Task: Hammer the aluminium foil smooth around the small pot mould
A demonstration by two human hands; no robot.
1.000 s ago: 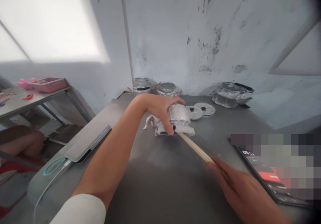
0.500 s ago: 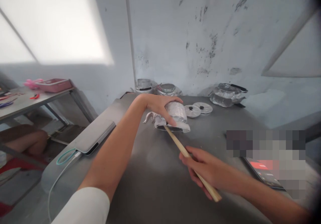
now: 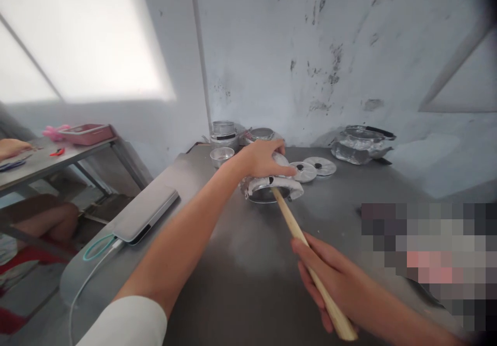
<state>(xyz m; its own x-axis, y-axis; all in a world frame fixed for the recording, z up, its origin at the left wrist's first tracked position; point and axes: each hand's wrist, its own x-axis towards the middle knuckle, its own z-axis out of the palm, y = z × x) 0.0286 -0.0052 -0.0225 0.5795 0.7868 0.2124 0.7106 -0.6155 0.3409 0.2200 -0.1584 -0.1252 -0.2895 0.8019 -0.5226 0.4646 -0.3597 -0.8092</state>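
Note:
A small metal kettle in wrinkled white wrapping lies tipped on the grey table, its round mouth facing me. My left hand is closed over the kettle's body from above, thumb and fingers spread around it. A pale wooden stick rests in my right hand, fingers wrapped round its lower half. The stick's far end reaches into the kettle's mouth, where its tip is hidden. Just behind the kettle to the right lie two round lids with black knobs. A metal strainer cup stands behind my left wrist.
At the back stand more kettles, and a wrapped one sits back right. A white power bank with a cable lies at the left edge. On a neighbouring table are a pink basket and another person's hand.
The kettle has turned so its mouth faces me more and its spout is hidden. My left hand has shifted right with it. The stick is steeper, and the strainer cup has come into view.

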